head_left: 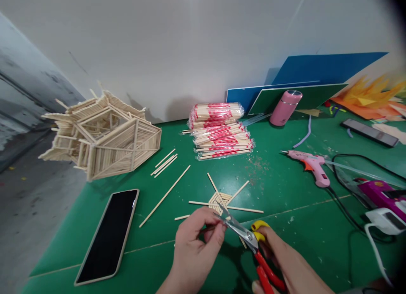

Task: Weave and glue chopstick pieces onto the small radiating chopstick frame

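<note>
My right hand [279, 256] is closed around the red and yellow handles of a pair of scissors [242, 231], whose blades point up and to the left. At the blade tips, my left hand [198, 243] pinches thumb and finger together. Whatever sits in that pinch is too small or hidden to make out. Just behind the blades lies a flat piece of crossed wooden sticks [236, 208], with short sticks laid closely round its middle and long ends reaching outward. My hands and the scissors hide its near side.
A stick-built model [127, 148] stands at the left, above a phone [108, 237]. Loose sticks [165, 196] lie between. Wrapped stick bundles [222, 137] are by the wall. To the right are a pink bottle [285, 108], a glue gun [312, 166] and cords [344, 209].
</note>
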Action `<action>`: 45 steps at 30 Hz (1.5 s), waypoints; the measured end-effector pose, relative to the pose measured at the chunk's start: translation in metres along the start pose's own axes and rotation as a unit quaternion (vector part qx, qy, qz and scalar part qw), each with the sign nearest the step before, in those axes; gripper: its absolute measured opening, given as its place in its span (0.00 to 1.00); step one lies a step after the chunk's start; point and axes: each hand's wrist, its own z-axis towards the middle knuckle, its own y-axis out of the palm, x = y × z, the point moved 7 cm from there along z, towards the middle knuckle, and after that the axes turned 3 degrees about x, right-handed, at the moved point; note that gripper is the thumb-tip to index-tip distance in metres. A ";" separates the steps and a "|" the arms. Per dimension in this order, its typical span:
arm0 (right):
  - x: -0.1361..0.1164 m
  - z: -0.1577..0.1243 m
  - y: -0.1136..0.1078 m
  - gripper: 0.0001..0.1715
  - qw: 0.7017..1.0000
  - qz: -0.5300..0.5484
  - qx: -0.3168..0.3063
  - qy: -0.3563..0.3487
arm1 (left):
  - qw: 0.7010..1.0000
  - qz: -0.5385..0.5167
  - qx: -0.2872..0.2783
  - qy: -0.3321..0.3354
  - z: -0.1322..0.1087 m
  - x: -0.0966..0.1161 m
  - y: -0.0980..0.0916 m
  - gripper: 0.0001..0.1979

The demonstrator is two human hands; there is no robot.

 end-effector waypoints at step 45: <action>-0.002 0.005 -0.005 0.22 0.968 -0.123 0.207 -0.069 | 0.965 0.235 0.084 0.084 -0.002 0.013 0.024 0.13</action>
